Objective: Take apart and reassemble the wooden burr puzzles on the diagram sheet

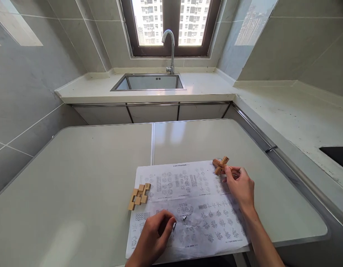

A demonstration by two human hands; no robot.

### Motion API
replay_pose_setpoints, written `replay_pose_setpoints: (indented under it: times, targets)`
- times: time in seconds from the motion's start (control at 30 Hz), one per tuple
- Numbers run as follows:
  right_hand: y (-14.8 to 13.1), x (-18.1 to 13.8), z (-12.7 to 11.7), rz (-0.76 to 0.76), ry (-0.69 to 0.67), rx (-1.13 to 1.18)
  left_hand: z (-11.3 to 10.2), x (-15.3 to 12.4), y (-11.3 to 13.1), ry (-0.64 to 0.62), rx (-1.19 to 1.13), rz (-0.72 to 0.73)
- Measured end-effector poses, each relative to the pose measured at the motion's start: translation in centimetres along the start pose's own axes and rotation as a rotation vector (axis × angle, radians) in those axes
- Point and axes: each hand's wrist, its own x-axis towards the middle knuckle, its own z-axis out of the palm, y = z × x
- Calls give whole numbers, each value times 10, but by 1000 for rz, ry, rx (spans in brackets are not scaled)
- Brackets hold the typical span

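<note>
My left hand (156, 235) rests low over the printed sheet (166, 202), thumb and fingertips pinched together at a small silvery thing (174, 225) too small to make out. Another small dark-and-silver piece (185, 218) lies on the paper just to its right. At the sheet's top right corner, my right hand (240, 183) has its thumb and fingers closed on the near right end of a cross-shaped wooden interlocking puzzle (221, 164). Several notched wooden puzzle pieces (139, 196) sit side by side on the sheet's left edge.
The creased sheet shows rows of small line diagrams and lies on a pale table (85, 185) with a seam. Beyond are a counter with a sink (149, 82), a tap (172, 52) and a window. A metal rail (271, 144) and another counter (299, 111) flank the right.
</note>
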Motion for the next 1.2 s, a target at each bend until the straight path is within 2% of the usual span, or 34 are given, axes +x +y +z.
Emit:
replay_pose_setpoints:
  times: [0.23,0.43,0.67,0.77,0.97,1.2]
  targets:
    - [1,-7,-4,12,-23,-7,1,-1,-5,-32,-1,23]
    - [4,-42,-17,11,-56,64,1,0,-5,-33,27,29]
    - [1,-110,-8,-136,-463,285,2,2,-2,-16,48,32]
    - [3,-125,0,-173,-518,318,3,1,0,5,60,38]
    - [12,-126,7,-237,-533,293,4,0,-1,22,85,36]
    - [8,-127,4,-239,-534,295,5,2,1,41,73,19]
